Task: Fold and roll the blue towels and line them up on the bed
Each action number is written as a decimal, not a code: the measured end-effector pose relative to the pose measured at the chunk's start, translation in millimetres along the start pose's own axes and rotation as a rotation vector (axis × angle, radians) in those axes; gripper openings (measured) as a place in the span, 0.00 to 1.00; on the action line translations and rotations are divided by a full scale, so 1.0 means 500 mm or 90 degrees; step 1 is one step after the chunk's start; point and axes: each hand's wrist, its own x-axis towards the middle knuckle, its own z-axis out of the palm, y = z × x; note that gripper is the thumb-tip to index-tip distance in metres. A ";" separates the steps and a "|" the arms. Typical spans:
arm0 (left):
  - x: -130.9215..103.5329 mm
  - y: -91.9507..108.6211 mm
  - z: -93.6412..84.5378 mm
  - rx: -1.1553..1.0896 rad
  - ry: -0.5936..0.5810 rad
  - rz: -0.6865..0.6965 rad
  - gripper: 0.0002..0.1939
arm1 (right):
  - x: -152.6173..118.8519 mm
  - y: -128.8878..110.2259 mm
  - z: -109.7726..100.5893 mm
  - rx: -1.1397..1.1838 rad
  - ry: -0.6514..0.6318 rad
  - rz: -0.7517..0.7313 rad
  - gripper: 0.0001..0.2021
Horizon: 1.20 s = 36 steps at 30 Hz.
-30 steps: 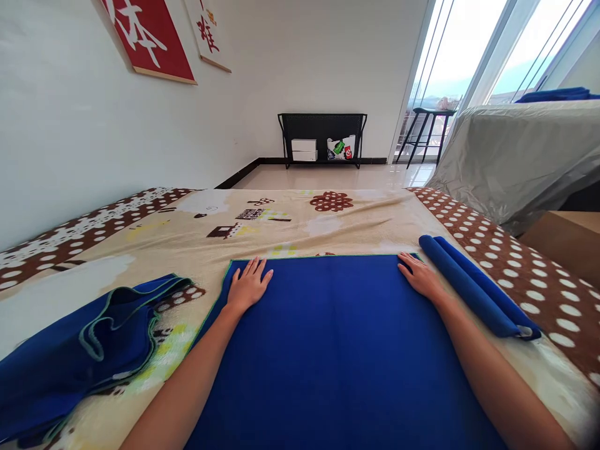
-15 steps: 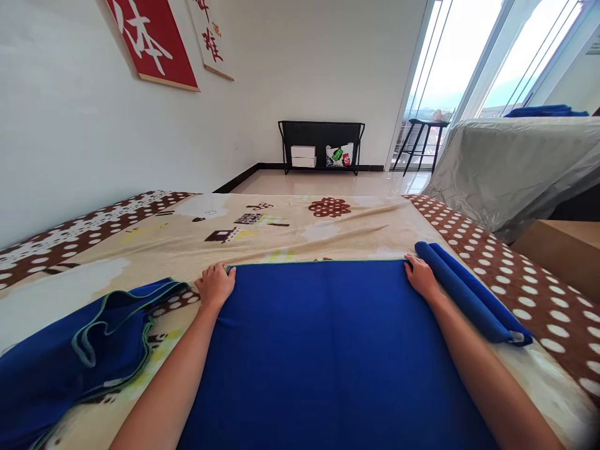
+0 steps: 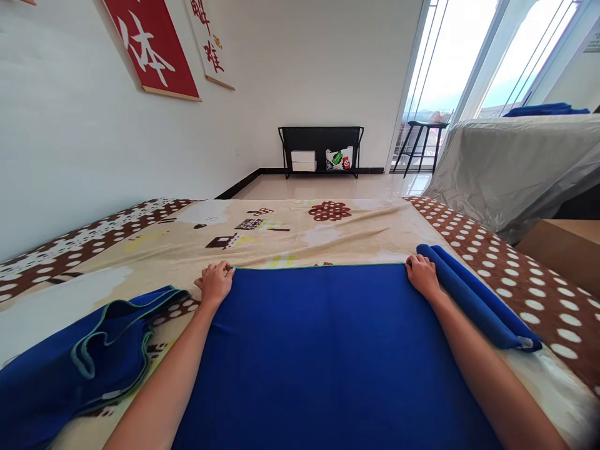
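A blue towel [image 3: 323,350] with a thin green stitched edge lies spread flat before me, its near end running out of view. My left hand [image 3: 215,281] pinches its far left corner. At the far right corner, my right hand [image 3: 422,274] grips the edge with curled fingers. Between the two hands the far edge runs almost straight. A rolled blue towel [image 3: 473,300] with a small white label lies just right of my right hand. To the left of my left arm is a crumpled blue towel [image 3: 94,350] with green edging.
Everything lies on a beige patterned blanket [image 3: 290,240] with brown polka-dot borders. A cardboard box [image 3: 562,250] and a plastic-covered piece of furniture [image 3: 510,169] stand at the right. Beyond are a black rack [image 3: 321,140] and a black stool [image 3: 424,140].
The view has tilted up slightly, so the scene sits a little lower. Both hands stay at the towel's far corners, and the left fingers are pinched more closely at the corner.
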 end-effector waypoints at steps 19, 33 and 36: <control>0.032 0.053 -0.032 0.111 0.019 0.052 0.27 | 0.024 -0.024 -0.017 -0.059 0.076 0.017 0.12; 0.009 0.088 -0.021 0.140 -0.023 0.122 0.23 | 0.002 -0.034 -0.032 -0.006 0.091 0.017 0.15; -0.018 0.169 -0.039 0.127 -0.013 0.186 0.26 | -0.013 -0.088 -0.074 0.014 0.101 -0.018 0.17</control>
